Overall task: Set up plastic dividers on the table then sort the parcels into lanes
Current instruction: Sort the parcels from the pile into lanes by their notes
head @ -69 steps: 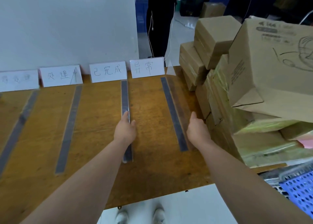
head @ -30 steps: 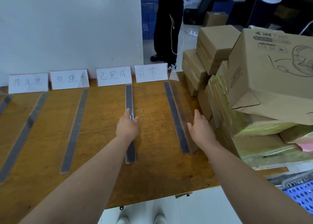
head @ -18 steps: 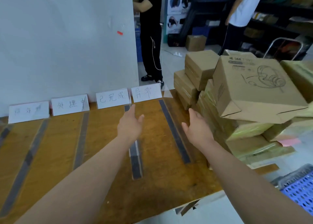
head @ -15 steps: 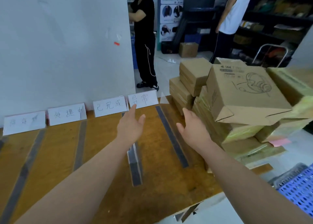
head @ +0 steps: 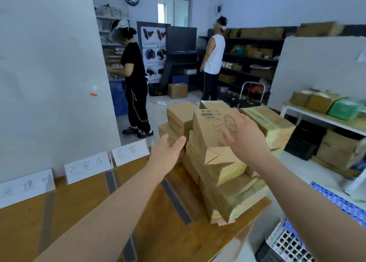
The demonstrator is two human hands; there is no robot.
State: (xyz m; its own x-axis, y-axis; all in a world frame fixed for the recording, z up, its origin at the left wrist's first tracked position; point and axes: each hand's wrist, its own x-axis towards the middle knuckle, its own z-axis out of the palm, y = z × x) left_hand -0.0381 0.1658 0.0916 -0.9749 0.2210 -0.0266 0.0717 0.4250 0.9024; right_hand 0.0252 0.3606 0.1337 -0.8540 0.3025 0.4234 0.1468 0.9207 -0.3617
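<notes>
A pile of cardboard parcels (head: 227, 180) stands on the right end of the wooden table (head: 83, 206). On top lies a box with a headphone drawing (head: 208, 131). My right hand (head: 244, 137) hovers open over that top box, fingers spread. My left hand (head: 168, 152) is open in the air at the pile's left side, touching nothing. Clear plastic dividers on dark strips (head: 175, 197) run across the table; another divider (head: 111, 179) lies left of my left arm. White lane labels (head: 88, 167) stand along the back edge.
A white wall panel (head: 49, 83) backs the table. Two people (head: 134, 83) stand at shelves beyond. A blue perforated crate (head: 340, 204) sits at lower right. Another table with boxes (head: 320, 111) is at far right.
Both hands have left the table and dividers and risen toward the parcel pile on the right. The view has tilted up and now shows the room.
</notes>
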